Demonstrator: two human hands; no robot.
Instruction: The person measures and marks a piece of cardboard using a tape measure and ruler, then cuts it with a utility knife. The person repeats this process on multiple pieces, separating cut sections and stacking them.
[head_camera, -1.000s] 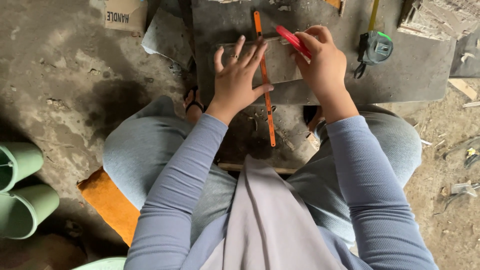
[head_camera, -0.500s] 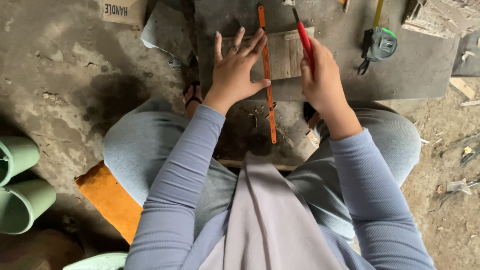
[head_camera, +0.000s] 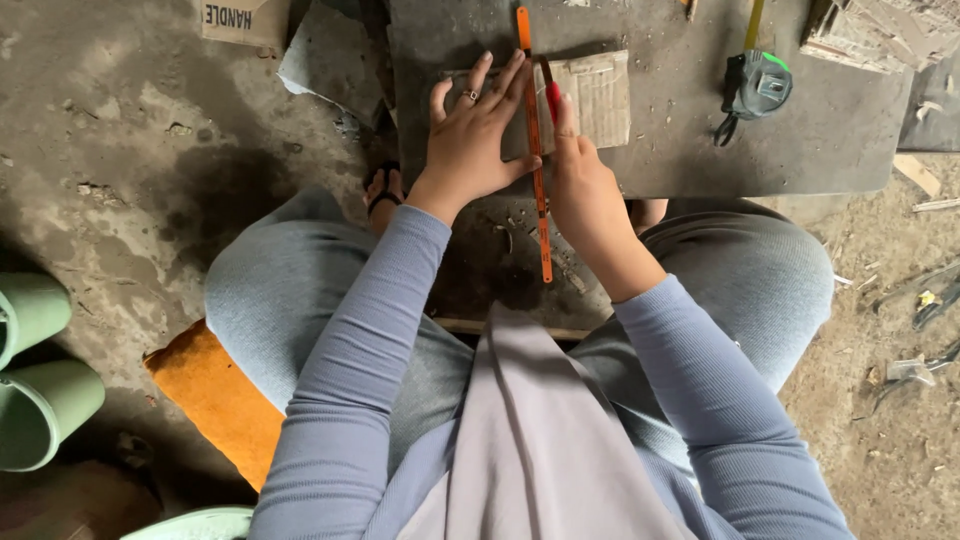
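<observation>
A seated person marks a flat piece of wood against an orange ruler on a dark slab.

The left hand (head_camera: 470, 140) lies flat, fingers spread, pinning the orange ruler (head_camera: 536, 150) across the wood piece (head_camera: 595, 95); the right hand (head_camera: 585, 195) pinches a red pencil (head_camera: 550, 95) against the ruler's edge; a tape measure (head_camera: 757, 85) lies well apart on the slab (head_camera: 700, 150).

Brown cardboard box flap (head_camera: 238, 17) with dark lettering, top left on floor
</observation>
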